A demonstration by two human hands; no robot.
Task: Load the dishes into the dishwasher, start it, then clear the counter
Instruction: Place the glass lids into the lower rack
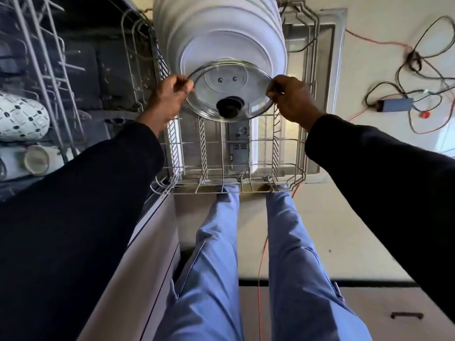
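A round glass lid (pixel 248 94) with a steel rim and a black knob (pixel 229 107) stands on edge in the pulled-out lower dishwasher rack (pixel 236 187). My left hand (pixel 170 97) grips its left rim and my right hand (pixel 291 98) grips its right rim. Right behind the lid, a row of several white plates (pixel 221 33) stands upright in the rack's tines. The near half of the rack holds no dishes.
The upper rack (pixel 37 70) at left holds a patterned white bowl (pixel 21 116) and cups (pixel 35 159). The open dishwasher door (pixel 330 70) lies under the lower rack. Cables and a power adapter (pixel 396 104) lie on the floor at right. An orange cord (pixel 262 254) runs between my legs.
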